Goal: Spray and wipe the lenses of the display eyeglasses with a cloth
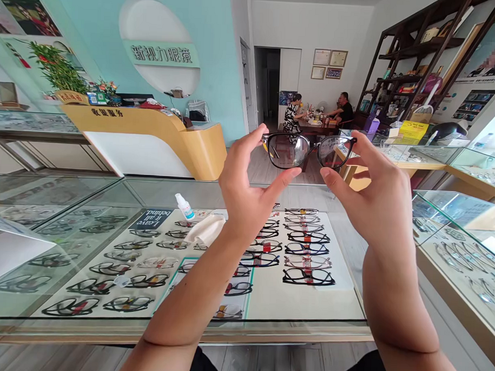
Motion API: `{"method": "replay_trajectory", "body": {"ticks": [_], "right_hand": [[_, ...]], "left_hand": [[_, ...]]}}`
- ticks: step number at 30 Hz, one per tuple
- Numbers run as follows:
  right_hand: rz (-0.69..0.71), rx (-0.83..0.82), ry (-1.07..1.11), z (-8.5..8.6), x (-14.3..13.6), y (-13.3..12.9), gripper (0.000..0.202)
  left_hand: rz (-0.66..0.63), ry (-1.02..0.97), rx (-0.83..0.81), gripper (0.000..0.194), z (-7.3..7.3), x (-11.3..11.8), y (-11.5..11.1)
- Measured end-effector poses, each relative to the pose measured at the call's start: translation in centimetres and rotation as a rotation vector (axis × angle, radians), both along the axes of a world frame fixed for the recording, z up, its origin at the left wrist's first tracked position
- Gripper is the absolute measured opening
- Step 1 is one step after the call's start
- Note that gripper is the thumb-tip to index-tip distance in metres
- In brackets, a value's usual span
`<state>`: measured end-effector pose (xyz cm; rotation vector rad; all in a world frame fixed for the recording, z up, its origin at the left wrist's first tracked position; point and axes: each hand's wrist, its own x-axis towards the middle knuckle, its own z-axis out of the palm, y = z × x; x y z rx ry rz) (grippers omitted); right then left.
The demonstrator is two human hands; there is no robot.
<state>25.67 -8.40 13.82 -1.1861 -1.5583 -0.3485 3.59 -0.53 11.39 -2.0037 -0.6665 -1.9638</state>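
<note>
A pair of black-framed eyeglasses is held up in front of me, above the far edge of the glass counter. My left hand grips the left side of the frame between thumb and fingers. On the other side, my right hand pinches the right end near the hinge. The lenses are clear, with faint printing on them. Below my arms, a white spray bottle and a pale cleaning cloth sit on the counter. Rows of eyeglasses lie in the display under the glass.
The glass display counter spans the space before me, with another glass case at right. Farther off stand a wood-and-white reception desk and a dark shelf rack. Two people sit at a table in the back.
</note>
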Motion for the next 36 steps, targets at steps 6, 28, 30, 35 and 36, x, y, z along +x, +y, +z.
{"method": "replay_trajectory", "body": {"ticks": [6,28,30,35,36], "right_hand": [[0.017,-0.002,0.015,-0.2,0.3,0.1,0.07],[-0.094,0.075,-0.068,0.6,-0.8,-1.7,0.068],[-0.083,0.069,-0.054,0.6,-0.9,-1.8,0.067],[-0.052,0.045,-0.008,0.8,-1.1,-2.0,0.064],[-0.053,0.045,-0.008,0.8,-1.2,-2.1,0.064]], "left_hand": [[0.007,-0.023,-0.02,0.08,-0.2,0.2,-0.2],[-0.109,0.006,-0.109,0.081,0.0,-1.0,1.7],[-0.109,0.006,-0.111,0.082,0.1,-1.0,1.7],[-0.066,0.01,-0.104,0.079,0.1,-0.9,1.4],[-0.059,0.013,-0.106,0.079,0.1,-0.8,1.4]]}}
